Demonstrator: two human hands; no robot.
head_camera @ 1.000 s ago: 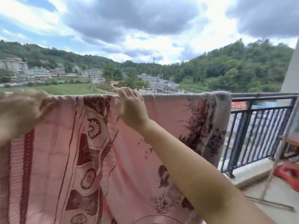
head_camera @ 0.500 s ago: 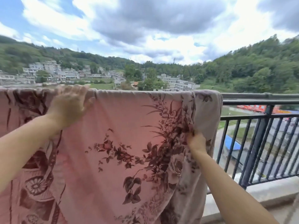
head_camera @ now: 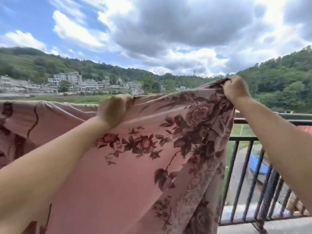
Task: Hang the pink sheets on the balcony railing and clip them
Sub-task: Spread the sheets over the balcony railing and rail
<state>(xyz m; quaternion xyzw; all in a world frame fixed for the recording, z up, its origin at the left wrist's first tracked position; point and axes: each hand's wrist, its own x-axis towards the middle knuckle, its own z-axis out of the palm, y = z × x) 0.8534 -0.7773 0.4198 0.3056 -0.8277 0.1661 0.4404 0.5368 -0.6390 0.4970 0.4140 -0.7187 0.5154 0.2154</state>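
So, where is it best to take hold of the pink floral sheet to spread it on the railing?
Probably the top hem, taken from the balcony side, from above. The pink sheet hangs from that edge; the left hand and right hand grip it bunched there, lifted above the railing.

— Where does the sheet (head_camera: pixel 135 174) sit?
— Before the railing (head_camera: pixel 263 137), covering its left stretch; bars show only to the right.
— And the hands?
— Left hand (head_camera: pixel 113 109) on the top edge mid-frame, right hand (head_camera: pixel 235 89) at the upper right corner, seemingly above the rail.
— Behind?
— Buildings (head_camera: pixel 70 82) left, hills beyond.
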